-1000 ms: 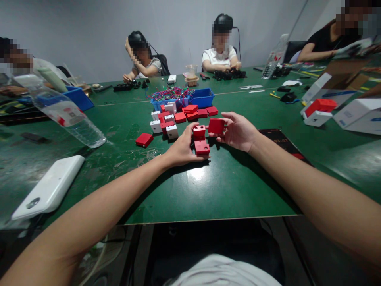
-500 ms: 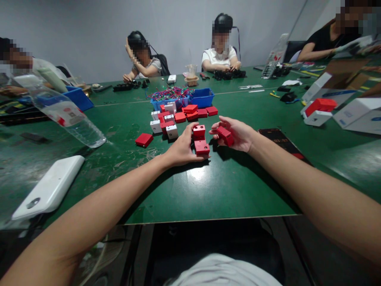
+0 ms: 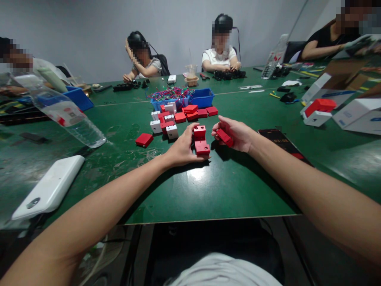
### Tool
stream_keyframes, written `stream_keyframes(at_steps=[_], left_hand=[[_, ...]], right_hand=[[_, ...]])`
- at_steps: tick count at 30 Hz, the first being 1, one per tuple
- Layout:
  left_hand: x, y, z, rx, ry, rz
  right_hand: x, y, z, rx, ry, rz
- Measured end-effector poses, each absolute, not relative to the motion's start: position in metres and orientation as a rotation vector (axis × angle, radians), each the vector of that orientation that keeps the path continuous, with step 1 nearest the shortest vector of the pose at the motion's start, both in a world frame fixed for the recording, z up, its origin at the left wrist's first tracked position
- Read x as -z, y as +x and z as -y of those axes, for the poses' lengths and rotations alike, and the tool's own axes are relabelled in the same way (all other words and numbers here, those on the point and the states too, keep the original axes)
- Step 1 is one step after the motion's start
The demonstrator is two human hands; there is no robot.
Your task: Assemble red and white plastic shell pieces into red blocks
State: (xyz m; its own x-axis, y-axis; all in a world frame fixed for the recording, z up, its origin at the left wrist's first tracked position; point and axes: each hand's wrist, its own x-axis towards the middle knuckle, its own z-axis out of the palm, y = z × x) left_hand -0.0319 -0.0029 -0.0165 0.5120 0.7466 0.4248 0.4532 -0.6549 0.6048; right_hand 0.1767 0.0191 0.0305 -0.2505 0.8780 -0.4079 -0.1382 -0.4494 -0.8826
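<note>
My left hand (image 3: 182, 149) is closed round a red plastic block with a stepped shape (image 3: 201, 141), thumb and fingers at its two ends. Small dark holes show on the block's raised ends. To its right, my right hand (image 3: 240, 134) grips a smaller red piece (image 3: 224, 137) with a ridged face, tilted in the fingers. A gap separates the two pieces. Just beyond my hands lie several red covers (image 3: 190, 109) and several white blocks (image 3: 172, 132) mixed with red ones. One flat red cover (image 3: 144, 140) lies apart, left of the group.
Blue bins (image 3: 202, 98) stand behind the blocks, one heaped with coloured wires (image 3: 171, 94). A phone (image 3: 281, 143) lies by my right forearm. At left are a tilted water bottle (image 3: 68, 115) and a white power bank (image 3: 50, 186). Boxes (image 3: 361, 115) stand right; several people sit around the table.
The red piece in my right hand has turned a little, showing more of its ridged face, and its fingers have shifted slightly right. My left hand stays almost still.
</note>
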Motion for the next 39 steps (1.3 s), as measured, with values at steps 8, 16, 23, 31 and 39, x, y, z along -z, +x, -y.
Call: stream_keyframes(at_steps=[8, 16, 23, 31, 39], left_hand=[[0.018, -0.033, 0.001, -0.941, 2.360, -0.993], [0.017, -0.033, 0.002, -0.933, 2.361, -1.003], [0.017, -0.033, 0.001, -0.937, 2.357, -0.983], [0.018, -0.033, 0.001, -0.938, 2.364, -0.997], [0.017, -0.032, 0.002, -0.929, 2.365, -1.006]], right_hand=[[-0.027, 0.176, -0.020, -1.741, -1.230, 0.916], [-0.017, 0.176, -0.022, -1.664, -1.142, 0.992], [-0.018, 0.178, -0.021, -1.665, -1.148, 1.110], [-0.015, 0.182, -0.025, -1.564, -1.164, 1.176], [-0.015, 0.180, -0.024, -1.564, -1.177, 1.112]])
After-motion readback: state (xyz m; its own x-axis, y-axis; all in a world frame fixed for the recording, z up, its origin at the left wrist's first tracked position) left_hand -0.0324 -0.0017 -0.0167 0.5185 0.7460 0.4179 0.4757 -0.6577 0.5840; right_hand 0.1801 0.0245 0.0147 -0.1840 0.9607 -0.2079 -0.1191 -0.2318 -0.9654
